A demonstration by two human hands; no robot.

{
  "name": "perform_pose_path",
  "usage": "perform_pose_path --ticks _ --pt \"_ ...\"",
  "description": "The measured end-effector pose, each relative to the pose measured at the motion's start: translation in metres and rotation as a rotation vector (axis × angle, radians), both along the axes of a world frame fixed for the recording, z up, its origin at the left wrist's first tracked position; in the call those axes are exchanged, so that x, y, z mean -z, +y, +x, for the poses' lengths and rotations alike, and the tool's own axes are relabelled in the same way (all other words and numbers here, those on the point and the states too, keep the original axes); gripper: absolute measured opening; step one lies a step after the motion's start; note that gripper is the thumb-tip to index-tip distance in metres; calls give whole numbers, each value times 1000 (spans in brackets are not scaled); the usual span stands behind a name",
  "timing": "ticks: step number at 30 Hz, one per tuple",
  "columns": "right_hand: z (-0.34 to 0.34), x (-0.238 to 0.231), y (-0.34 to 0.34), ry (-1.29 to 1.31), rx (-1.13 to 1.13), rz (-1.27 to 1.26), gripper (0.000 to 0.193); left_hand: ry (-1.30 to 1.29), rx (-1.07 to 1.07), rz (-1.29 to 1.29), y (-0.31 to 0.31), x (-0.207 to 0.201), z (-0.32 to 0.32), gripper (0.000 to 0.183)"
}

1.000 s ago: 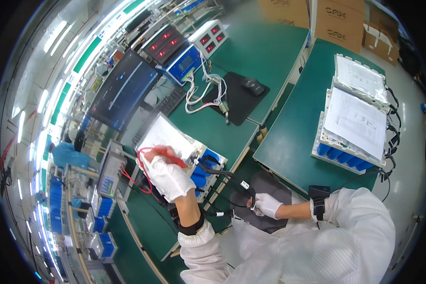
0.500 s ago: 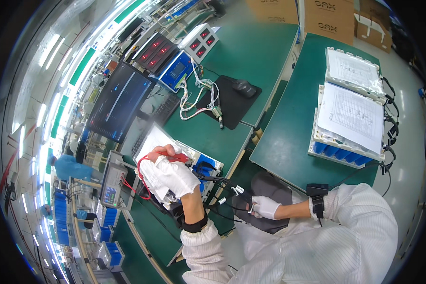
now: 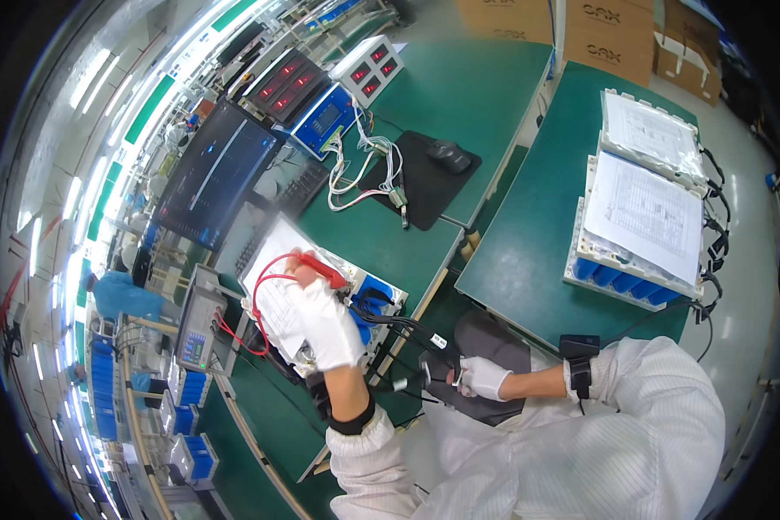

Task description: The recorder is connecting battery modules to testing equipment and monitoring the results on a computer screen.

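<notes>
My left hand (image 3: 325,321), in a white glove with bare fingertips, is closed on a red test clip (image 3: 328,273) with a red lead looping from it. The clip is over a battery pack (image 3: 374,293) with blue cells and a white frame, and a printed sheet (image 3: 276,303) lies on top. Black cables (image 3: 403,324) with white tags run from the pack towards my lap. My gloved right hand (image 3: 485,379) is closed around the end of these cables; the part between its fingers is too small to make out fully.
Left of the pack stands a bench meter (image 3: 201,325) with red leads. Behind are a monitor (image 3: 217,178), a keyboard (image 3: 303,186), a blue tester (image 3: 322,121) with white wiring, and a mouse (image 3: 449,156). Two more packs (image 3: 637,225) with sheets sit on the right table (image 3: 529,234).
My left hand has turned, and the red clip now points right, away from the fingers. A white-tagged cable end near my right hand has swung down. The view has shifted slightly.
</notes>
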State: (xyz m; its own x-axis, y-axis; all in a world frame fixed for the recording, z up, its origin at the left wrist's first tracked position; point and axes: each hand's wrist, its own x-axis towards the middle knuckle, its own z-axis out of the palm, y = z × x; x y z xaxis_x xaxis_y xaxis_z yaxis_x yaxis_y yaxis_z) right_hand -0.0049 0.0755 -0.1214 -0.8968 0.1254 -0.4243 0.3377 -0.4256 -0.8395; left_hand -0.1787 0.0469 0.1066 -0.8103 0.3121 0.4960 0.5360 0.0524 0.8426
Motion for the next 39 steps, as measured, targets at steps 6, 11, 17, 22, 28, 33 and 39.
perform_pose_path --ticks 6,11,17,22,28,33,39 --pt "1 -8 -4 1 -63 -5 12 314 -576 206 -110 38 21 42" --pt "-4 -11 -5 -90 -133 -136 19 29 -1355 -242 -194 145 25 51" --pt "-9 -24 5 -204 -168 -551 15 13 -1176 -118 -243 250 22 46" --pt "-2 -22 7 -192 -483 -79 30 -214 -1075 -39 -270 292 31 26" --pt "4 4 -10 330 -582 424 40 -696 -754 -44 -268 313 71 15" --pt "1 8 -16 334 -222 183 16 -1074 -531 336 -225 263 119 13" --pt "1 -8 -11 115 -123 -227 7 -1089 -20 669 -177 197 127 27"
